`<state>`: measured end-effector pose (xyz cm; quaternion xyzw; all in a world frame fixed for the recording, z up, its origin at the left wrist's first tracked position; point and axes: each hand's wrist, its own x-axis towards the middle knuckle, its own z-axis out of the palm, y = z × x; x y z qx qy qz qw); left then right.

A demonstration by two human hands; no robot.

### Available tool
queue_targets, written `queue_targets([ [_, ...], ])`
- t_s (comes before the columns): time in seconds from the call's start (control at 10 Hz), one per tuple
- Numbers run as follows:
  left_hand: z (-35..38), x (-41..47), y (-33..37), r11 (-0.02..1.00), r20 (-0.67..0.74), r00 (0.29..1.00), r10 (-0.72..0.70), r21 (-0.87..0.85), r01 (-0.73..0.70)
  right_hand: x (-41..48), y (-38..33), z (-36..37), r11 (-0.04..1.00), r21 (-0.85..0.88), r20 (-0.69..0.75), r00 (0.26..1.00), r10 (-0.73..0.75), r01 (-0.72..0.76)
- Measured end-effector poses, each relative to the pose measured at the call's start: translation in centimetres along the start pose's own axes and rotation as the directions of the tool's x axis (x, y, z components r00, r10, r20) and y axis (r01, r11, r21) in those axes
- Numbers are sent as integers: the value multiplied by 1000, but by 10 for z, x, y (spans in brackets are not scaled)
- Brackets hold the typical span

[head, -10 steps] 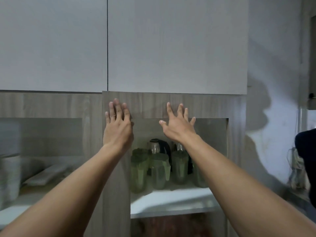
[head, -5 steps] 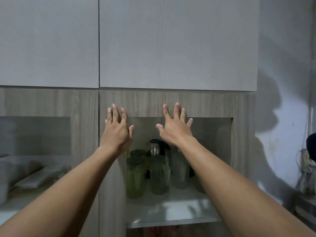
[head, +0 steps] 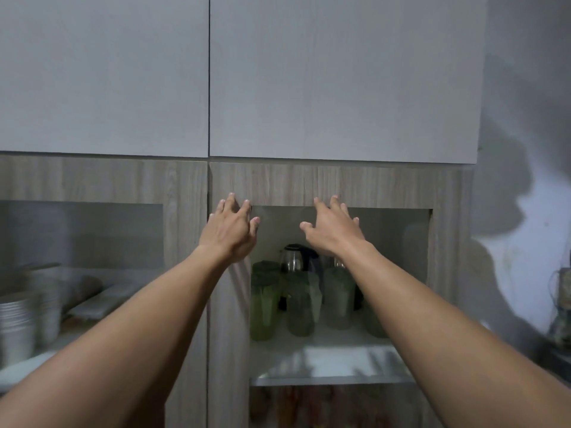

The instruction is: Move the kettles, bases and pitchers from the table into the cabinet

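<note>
Left fingers: the left hand (head: 230,230) spreads its fingers (head: 231,200) nearly straight, tips on the cabinet door (head: 309,185) at its wooden top rail, gripping nothing.
Right fingers: the right hand (head: 332,228) is splayed the same way on that rail, thumb over the glass pane (head: 398,242).
Pitchers: green pitchers (head: 264,304) stand upright and clustered on the white shelf (head: 330,359) behind the glass, the right forearm covering some.
Kettle: the kettle (head: 293,257) stands behind them; perhaps a second beside it, too blurred to tell.
Left compartment: stacked metal bowls (head: 15,325).
Above: two closed grey doors (head: 340,78).
</note>
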<state>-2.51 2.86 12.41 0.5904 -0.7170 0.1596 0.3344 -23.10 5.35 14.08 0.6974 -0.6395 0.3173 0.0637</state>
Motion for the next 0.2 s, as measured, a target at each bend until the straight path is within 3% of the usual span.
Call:
queue_targets([
  [0.1,-8,-34,5,992,-23,1000,-3,-128,0,-43,-12,-22,995,100,37,999,-23,19],
  [0.2,-4,-97,9,917,-66,998,18,-397,-43,-96,-18,-56,885,456,20,993,-112,91],
])
